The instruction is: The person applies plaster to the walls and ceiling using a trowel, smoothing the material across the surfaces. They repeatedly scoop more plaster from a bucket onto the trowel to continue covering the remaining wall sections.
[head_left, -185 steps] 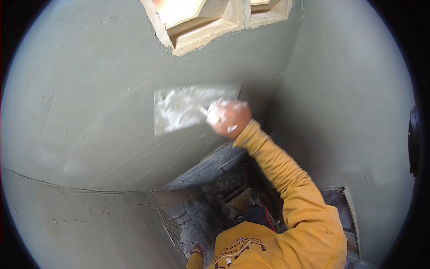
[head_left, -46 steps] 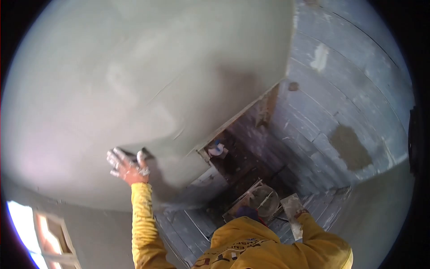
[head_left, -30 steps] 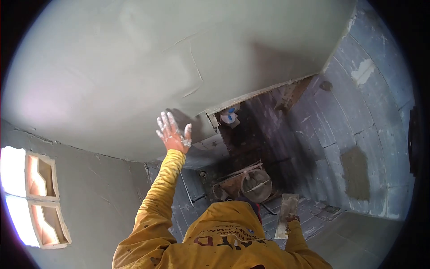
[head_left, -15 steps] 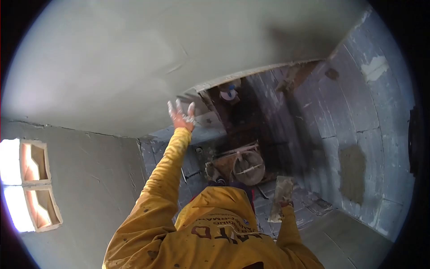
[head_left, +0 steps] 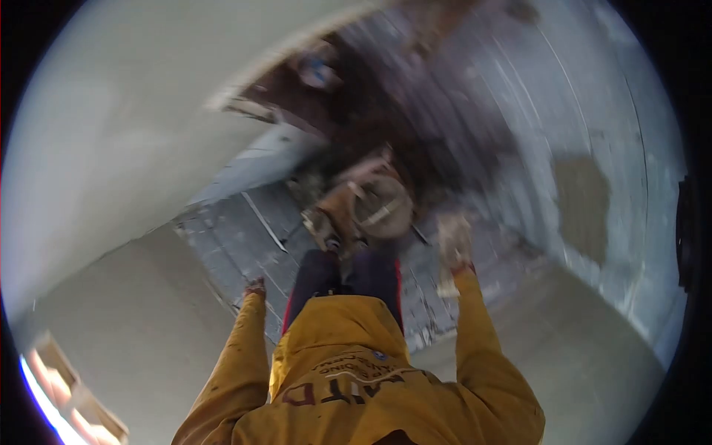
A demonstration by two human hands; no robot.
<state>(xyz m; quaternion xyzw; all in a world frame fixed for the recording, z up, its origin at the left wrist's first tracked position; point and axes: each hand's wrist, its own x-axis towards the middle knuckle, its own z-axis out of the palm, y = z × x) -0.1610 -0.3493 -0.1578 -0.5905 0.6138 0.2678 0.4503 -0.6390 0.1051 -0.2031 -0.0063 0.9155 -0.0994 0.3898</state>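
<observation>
My right hand (head_left: 463, 268) grips a plastering trowel (head_left: 454, 241), a long flat blade smeared with pale plaster, held out to the right of my legs. My left hand (head_left: 256, 287) hangs low on the left, at the end of a yellow sleeve; it is small and blurred, so its fingers do not show clearly, and no tool is visible at it. Between and ahead of my feet stands a round bucket (head_left: 382, 206) with a pale stick-like bar across its top.
A smooth grey plastered surface (head_left: 133, 111) spans the upper left. Bluish block walls (head_left: 512, 96) with a darker plaster patch (head_left: 581, 208) rise on the right. A bright window opening (head_left: 74, 397) is at the lower left. Boards (head_left: 337, 211) lie by the bucket.
My left hand has come down from the plastered surface, where its fingers were spread, to my left side. My view has swung. The trowel stays in my right hand.
</observation>
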